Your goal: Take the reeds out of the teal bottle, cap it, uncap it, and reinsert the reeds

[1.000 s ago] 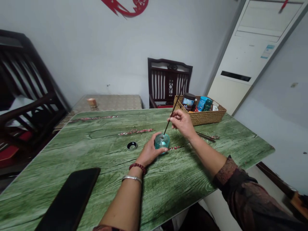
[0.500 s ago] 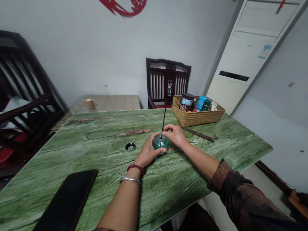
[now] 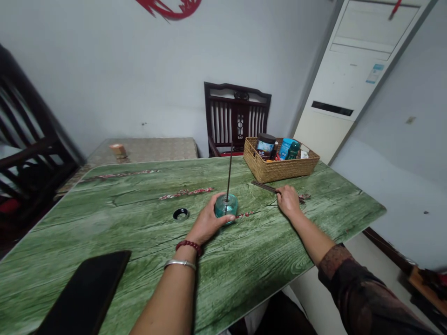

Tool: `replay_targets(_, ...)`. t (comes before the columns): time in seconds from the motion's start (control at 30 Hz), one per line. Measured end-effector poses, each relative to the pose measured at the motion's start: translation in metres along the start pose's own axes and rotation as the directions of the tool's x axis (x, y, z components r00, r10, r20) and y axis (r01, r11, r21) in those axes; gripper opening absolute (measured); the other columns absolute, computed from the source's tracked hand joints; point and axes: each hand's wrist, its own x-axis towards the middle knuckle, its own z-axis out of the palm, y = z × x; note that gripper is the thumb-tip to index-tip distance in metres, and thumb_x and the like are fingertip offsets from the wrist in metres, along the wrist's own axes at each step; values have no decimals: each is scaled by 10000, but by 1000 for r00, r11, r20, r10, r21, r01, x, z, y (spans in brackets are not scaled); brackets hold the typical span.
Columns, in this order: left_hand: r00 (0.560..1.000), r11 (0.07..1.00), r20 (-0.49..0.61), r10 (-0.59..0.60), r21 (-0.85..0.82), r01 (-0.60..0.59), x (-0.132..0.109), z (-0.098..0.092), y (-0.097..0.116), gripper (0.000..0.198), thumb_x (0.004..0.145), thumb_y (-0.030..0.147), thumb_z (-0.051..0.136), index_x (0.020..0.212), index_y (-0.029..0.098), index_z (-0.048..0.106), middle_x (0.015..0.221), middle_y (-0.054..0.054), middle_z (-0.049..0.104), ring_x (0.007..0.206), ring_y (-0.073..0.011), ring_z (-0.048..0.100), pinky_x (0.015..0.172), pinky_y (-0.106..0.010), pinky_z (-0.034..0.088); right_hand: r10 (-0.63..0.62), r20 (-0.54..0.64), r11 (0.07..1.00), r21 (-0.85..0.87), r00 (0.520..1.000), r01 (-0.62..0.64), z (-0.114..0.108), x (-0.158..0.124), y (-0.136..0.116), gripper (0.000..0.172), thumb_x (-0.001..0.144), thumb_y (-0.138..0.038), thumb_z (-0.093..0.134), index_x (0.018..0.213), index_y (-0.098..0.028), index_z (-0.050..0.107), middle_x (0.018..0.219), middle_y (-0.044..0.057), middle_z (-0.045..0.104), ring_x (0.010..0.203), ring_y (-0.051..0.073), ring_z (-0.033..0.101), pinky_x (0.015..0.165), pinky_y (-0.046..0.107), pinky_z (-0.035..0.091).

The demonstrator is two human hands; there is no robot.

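Note:
My left hand (image 3: 206, 218) is wrapped round a small teal glass reed diffuser bottle (image 3: 226, 213) standing on the table. One dark, thin reed stick (image 3: 229, 172) rises nearly upright from the bottle's mouth, tilted slightly right. To the right, my right hand (image 3: 289, 200) is on several dark reed sticks (image 3: 264, 187) lying on the tabletop, fingers bent and closed at the bundle. The fingertips are partly hidden by the hand itself. A black ring-shaped cap (image 3: 180, 214) lies left of the bottle.
A woven basket (image 3: 282, 171) with jars and bottles stands behind the sticks. A dark phone (image 3: 84, 293) lies at the front left of the green wood-patterned table (image 3: 139, 228). Dark wooden chairs stand at the back (image 3: 239, 111) and left.
My right hand has left the upright stick at the bottle and moved right, down onto the loose sticks. My left hand keeps its hold on the bottle. The view has shifted slightly.

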Motion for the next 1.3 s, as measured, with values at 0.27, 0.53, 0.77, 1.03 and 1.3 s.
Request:
replay_targets(0.27, 1000, 1000, 11, 4, 0, -4, 1, 1, -8, 770, 682, 454, 784, 1337, 200, 470, 1293, -117, 611, 1167, -293, 604, 1047, -469, 449, -26, 34, 995, -96, 999, 29, 6, -4, -2, 258, 948, -253, 519, 1099, -208, 723, 1065, 116, 626, 1034, 252, 518, 881, 337, 349)
replay_targets(0.53, 1000, 1000, -7, 16, -2, -17, 2, 1, -8, 763, 670, 453, 781, 1328, 200, 490, 1275, -117, 626, 1145, -296, 617, 1037, -481, 459, -19, 80, 990, -138, 997, 30, -1, -6, -5, 239, 954, -281, 525, 1072, -197, 715, 1050, 118, 634, 1027, 248, 541, 890, 332, 352)
replay_targets(0.77, 1000, 1000, 12, 12, -10, -12, 1, 1, -6, 764, 678, 452, 777, 1334, 209, 471, 1277, -113, 621, 1164, -299, 611, 1063, -490, 439, -72, 92, 996, -50, 993, 76, -18, -7, -19, 217, 956, -205, 474, 997, -174, 685, 981, 122, 705, 931, 222, 626, 801, 292, 387)
replay_targets(1.03, 1000, 999, -4, 8, -34, -8, 0, 1, -2, 762, 650, 439, 797, 1308, 193, 501, 1247, -116, 651, 1163, -309, 620, 1057, -501, 443, -18, -215, 576, 796, 976, 186, -85, 24, -70, 181, 847, -322, 561, 965, -202, 626, 821, 25, 713, 661, 155, 614, 663, 276, 476)
replay_targets(1.3, 999, 999, 4, 35, -42, -34, 0, 2, -3, 759, 676, 417, 781, 1332, 181, 482, 1285, -122, 632, 1193, -297, 601, 1074, -481, 427, -110, -158, 69, 984, 981, 166, -107, 20, -145, 276, 814, -450, 659, 914, -218, 546, 804, 1, 702, 556, 89, 560, 514, 200, 423)
